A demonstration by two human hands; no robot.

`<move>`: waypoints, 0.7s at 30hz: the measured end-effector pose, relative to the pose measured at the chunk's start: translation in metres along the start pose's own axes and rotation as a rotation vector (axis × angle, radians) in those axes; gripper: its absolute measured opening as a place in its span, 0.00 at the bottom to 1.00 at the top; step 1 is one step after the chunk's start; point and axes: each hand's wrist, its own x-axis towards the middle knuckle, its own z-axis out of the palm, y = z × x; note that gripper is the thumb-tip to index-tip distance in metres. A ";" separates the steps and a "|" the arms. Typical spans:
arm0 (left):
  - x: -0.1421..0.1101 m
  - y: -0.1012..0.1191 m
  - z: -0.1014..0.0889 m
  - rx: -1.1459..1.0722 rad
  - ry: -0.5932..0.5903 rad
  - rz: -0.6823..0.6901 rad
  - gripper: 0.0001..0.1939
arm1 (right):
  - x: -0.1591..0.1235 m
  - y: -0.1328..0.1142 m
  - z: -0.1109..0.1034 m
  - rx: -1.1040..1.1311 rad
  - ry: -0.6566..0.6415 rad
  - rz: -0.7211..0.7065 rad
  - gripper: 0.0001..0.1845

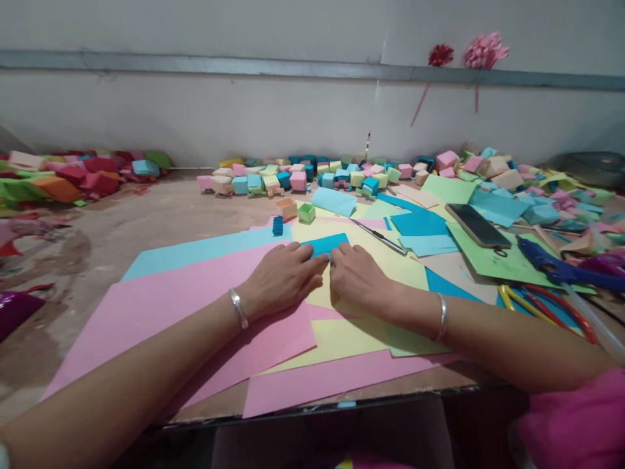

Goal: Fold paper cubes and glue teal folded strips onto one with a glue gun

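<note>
A narrow blue paper strip (326, 244) was pinched along its near edge, left hand (286, 273) at its left, right hand (357, 277) at its right

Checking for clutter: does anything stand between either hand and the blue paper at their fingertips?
Nothing visible does: the left hand and right hand both touch the blue paper. The slim metal tool lies off to its right.

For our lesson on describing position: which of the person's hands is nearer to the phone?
Right. The right hand, at the right end of the blue paper, is left of the phone; the left hand, at the same paper, is farther left.
</note>
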 end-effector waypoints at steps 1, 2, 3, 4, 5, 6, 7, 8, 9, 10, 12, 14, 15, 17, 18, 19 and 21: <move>0.000 0.002 -0.001 0.014 0.006 0.009 0.18 | 0.000 0.000 0.000 0.011 -0.003 0.009 0.09; 0.000 0.004 -0.003 0.029 0.014 0.014 0.18 | 0.000 0.000 0.000 0.015 -0.006 0.012 0.10; -0.001 0.005 -0.004 0.046 0.023 0.016 0.18 | 0.000 0.001 -0.001 0.010 -0.011 0.009 0.10; -0.002 0.006 -0.006 0.064 0.035 0.019 0.16 | 0.000 0.001 -0.003 -0.001 -0.017 0.000 0.10; -0.002 0.005 -0.008 0.084 0.047 0.023 0.15 | 0.000 0.001 -0.004 -0.014 -0.026 -0.013 0.09; -0.003 0.004 -0.010 0.107 0.058 0.034 0.14 | 0.000 0.001 -0.005 -0.028 -0.034 -0.025 0.08; -0.003 0.003 -0.012 0.130 0.064 0.049 0.14 | 0.000 0.001 -0.005 -0.040 -0.038 -0.032 0.07; -0.004 0.000 -0.013 0.151 0.067 0.064 0.15 | 0.001 0.001 -0.005 -0.050 -0.040 -0.035 0.07; -0.004 -0.002 -0.015 0.166 0.063 0.077 0.16 | 0.001 0.002 -0.004 -0.056 -0.040 -0.035 0.06; -0.005 -0.005 -0.017 0.175 0.051 0.086 0.17 | 0.002 0.002 -0.003 -0.061 -0.040 -0.034 0.07; -0.007 -0.010 -0.021 0.174 0.008 0.092 0.19 | 0.003 0.002 -0.002 -0.069 -0.046 -0.033 0.07; -0.009 -0.015 -0.024 0.162 -0.043 0.089 0.21 | 0.003 0.002 -0.001 -0.078 -0.049 -0.033 0.06; -0.010 -0.017 -0.026 0.155 -0.062 0.086 0.21 | 0.003 0.002 -0.001 -0.083 -0.048 -0.033 0.06; -0.012 -0.021 -0.029 0.133 -0.083 0.080 0.21 | 0.003 0.002 -0.001 -0.089 -0.045 -0.035 0.05; -0.012 -0.022 -0.030 0.122 -0.088 0.081 0.20 | 0.004 0.002 -0.001 -0.090 -0.046 -0.035 0.06; -0.013 -0.022 -0.030 0.115 -0.093 0.085 0.20 | 0.004 0.002 -0.001 -0.089 -0.048 -0.035 0.06; -0.012 -0.021 -0.029 0.124 -0.098 0.082 0.21 | 0.004 0.002 -0.001 -0.085 -0.053 -0.038 0.06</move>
